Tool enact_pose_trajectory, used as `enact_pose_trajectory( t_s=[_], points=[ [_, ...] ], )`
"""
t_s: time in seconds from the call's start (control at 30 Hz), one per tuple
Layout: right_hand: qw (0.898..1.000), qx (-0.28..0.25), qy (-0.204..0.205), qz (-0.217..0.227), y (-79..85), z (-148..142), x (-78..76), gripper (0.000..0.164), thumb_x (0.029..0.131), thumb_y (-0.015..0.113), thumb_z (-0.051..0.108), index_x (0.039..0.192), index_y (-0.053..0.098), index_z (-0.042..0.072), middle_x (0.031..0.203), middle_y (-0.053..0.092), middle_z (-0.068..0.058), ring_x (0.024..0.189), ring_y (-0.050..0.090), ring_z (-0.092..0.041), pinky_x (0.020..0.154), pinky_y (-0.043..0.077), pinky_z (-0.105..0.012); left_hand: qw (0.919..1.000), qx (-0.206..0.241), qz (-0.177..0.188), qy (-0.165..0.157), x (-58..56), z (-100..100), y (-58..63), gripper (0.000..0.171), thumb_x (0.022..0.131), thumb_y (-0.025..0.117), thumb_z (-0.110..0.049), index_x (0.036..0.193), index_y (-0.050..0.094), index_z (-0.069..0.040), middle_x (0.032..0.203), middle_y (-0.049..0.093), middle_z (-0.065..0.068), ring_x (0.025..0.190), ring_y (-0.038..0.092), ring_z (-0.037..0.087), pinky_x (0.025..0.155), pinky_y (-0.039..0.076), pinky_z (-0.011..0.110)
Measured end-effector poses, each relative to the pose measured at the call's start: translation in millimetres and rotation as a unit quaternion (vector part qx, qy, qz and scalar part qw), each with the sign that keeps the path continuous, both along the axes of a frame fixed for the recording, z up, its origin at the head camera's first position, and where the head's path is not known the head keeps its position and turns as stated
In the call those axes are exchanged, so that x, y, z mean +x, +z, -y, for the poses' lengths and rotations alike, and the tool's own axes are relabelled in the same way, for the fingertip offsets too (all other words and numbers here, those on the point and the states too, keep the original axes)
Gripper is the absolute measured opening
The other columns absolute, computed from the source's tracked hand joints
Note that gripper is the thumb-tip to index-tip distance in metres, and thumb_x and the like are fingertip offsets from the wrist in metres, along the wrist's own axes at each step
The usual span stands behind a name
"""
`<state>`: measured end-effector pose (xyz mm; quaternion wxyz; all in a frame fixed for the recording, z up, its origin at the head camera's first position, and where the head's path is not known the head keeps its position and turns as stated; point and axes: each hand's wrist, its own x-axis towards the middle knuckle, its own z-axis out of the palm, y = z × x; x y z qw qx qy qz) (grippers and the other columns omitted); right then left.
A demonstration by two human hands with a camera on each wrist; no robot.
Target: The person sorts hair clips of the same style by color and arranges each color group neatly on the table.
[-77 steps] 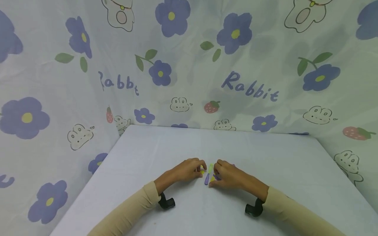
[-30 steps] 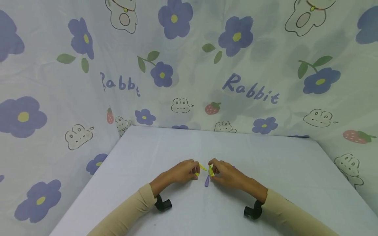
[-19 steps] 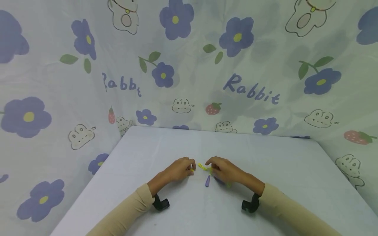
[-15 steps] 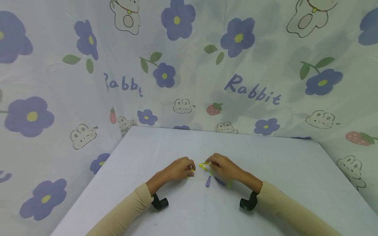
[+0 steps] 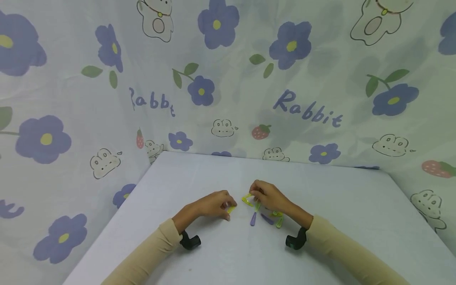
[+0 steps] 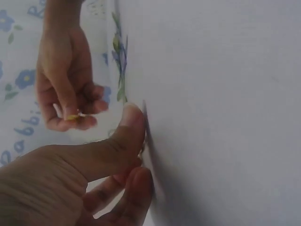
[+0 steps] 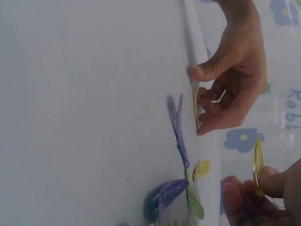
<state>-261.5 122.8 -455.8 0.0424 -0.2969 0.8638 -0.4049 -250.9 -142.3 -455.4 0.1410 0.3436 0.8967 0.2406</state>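
Observation:
My left hand (image 5: 215, 204) curves its thumb and index finger about the two ends of a yellow snap hair clip (image 5: 231, 209), low at the tabletop. In the right wrist view that clip (image 7: 196, 106) spans the gap between thumb and fingertip. My right hand (image 5: 268, 196) pinches another yellow hair clip (image 7: 257, 167) between thumb and fingers, raised over the table. Below it lies one more yellow hair clip (image 7: 201, 169). Nearer me lie a purple clip (image 5: 253, 219) with a green clip (image 5: 257, 206) at its tip, and a second purple clip (image 5: 267, 219).
More green clips (image 5: 279, 223) and a yellow-green cluster (image 5: 276, 214) lie under my right wrist. A white cloth covers the table (image 5: 199, 174). Curtains (image 5: 235, 99) printed with flowers and rabbits stand behind and at both sides.
My left hand has drawn leftward with its yellow clip. My right hand has shifted away from me and now holds a yellow clip, uncovering the purple and green clips beneath it.

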Motion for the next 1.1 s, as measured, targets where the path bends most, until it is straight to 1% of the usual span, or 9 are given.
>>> enact_pose_trajectory(
  t_s=[0.07,0.2,0.43,0.5,0.67,0.8,0.87,0.97,1.1],
  points=[
    [1.000,-0.015,0.006,0.016,0.4,1,0.1,0.007,0.104,0.053,0.013,0.104,0.058,0.008,0.093,0.068,-0.009,0.079,0.068,-0.017,0.069,0.058,-0.026,1.0000,0.000,-0.004,0.005,-1.5,0,-1.5,0.046,0.081,0.084,-0.022,0.122,0.068,-0.012,0.110,0.061,0.000,0.094,0.060,0.011,0.082,0.052,0.022],
    [1.000,-0.014,0.006,0.020,-1.5,3,-2.6,0.012,0.104,0.052,0.015,0.108,0.059,0.005,0.089,0.066,-0.011,0.075,0.064,-0.016,0.066,0.056,-0.026,0.9998,-0.006,-0.003,0.019,-5.3,1,-4.7,0.047,0.082,0.083,-0.028,0.123,0.064,-0.012,0.110,0.060,-0.003,0.091,0.058,0.008,0.081,0.051,0.022],
    [0.998,-0.016,-0.018,-0.050,-2.8,7,-5.4,0.021,0.103,0.056,0.012,0.121,0.065,0.006,0.097,0.064,-0.005,0.076,0.056,-0.010,0.065,0.050,-0.022,0.9987,0.012,0.026,0.042,-6.1,7,-4.6,0.052,0.084,0.081,-0.035,0.125,0.060,-0.011,0.116,0.060,-0.002,0.088,0.058,0.007,0.076,0.051,0.022],
    [0.998,-0.024,-0.025,-0.055,-1.5,8,-5.6,0.023,0.102,0.057,0.011,0.123,0.064,0.007,0.096,0.063,-0.003,0.076,0.055,-0.011,0.064,0.049,-0.022,0.9982,0.023,0.029,0.048,-6.3,9,-2.9,0.052,0.084,0.081,-0.035,0.124,0.060,-0.010,0.116,0.063,-0.001,0.086,0.060,0.007,0.074,0.052,0.022],
    [0.997,-0.044,-0.056,-0.030,1.6,14,-6.9,0.017,0.101,0.060,0.014,0.117,0.062,0.010,0.097,0.067,-0.004,0.082,0.065,-0.016,0.070,0.054,-0.024,0.9969,0.039,0.026,0.063,-8.0,13,1.7,0.048,0.084,0.082,-0.031,0.122,0.062,-0.010,0.112,0.068,-0.001,0.085,0.063,0.007,0.072,0.053,0.023],
    [0.995,-0.074,-0.061,-0.006,2.9,21,-8.7,0.011,0.102,0.059,0.017,0.107,0.065,0.008,0.102,0.066,-0.007,0.089,0.070,-0.023,0.077,0.059,-0.030,0.9968,0.040,0.017,0.067,-10.8,20,1.7,0.048,0.084,0.082,-0.030,0.123,0.063,-0.008,0.111,0.068,0.000,0.085,0.062,0.007,0.072,0.053,0.024],
    [0.995,-0.089,-0.049,0.004,2.8,26,-10.3,0.014,0.102,0.059,0.016,0.108,0.065,0.006,0.100,0.066,-0.008,0.087,0.071,-0.023,0.077,0.061,-0.035,0.9964,0.042,0.009,0.073,-13.1,24,1.0,0.048,0.084,0.082,-0.030,0.123,0.064,-0.007,0.112,0.068,0.001,0.085,0.062,0.008,0.072,0.053,0.024],
    [0.994,-0.101,-0.039,0.014,2.7,35,-13.4,0.016,0.100,0.061,0.014,0.115,0.064,0.008,0.093,0.068,-0.007,0.077,0.072,-0.018,0.074,0.061,-0.040,0.9950,0.052,-0.002,0.085,-18.4,33,0.9,0.048,0.085,0.081,-0.029,0.124,0.065,-0.007,0.116,0.068,0.002,0.087,0.061,0.009,0.074,0.053,0.025],
    [0.991,-0.118,-0.057,0.017,6.7,48,-17.4,0.022,0.098,0.064,0.013,0.120,0.065,0.011,0.088,0.068,-0.005,0.072,0.071,-0.015,0.074,0.061,-0.043,0.9897,0.085,-0.017,0.114,-28.8,44,1.5,0.049,0.085,0.081,-0.025,0.127,0.064,-0.006,0.123,0.068,0.005,0.092,0.063,0.012,0.077,0.053,0.027]
  ],
)
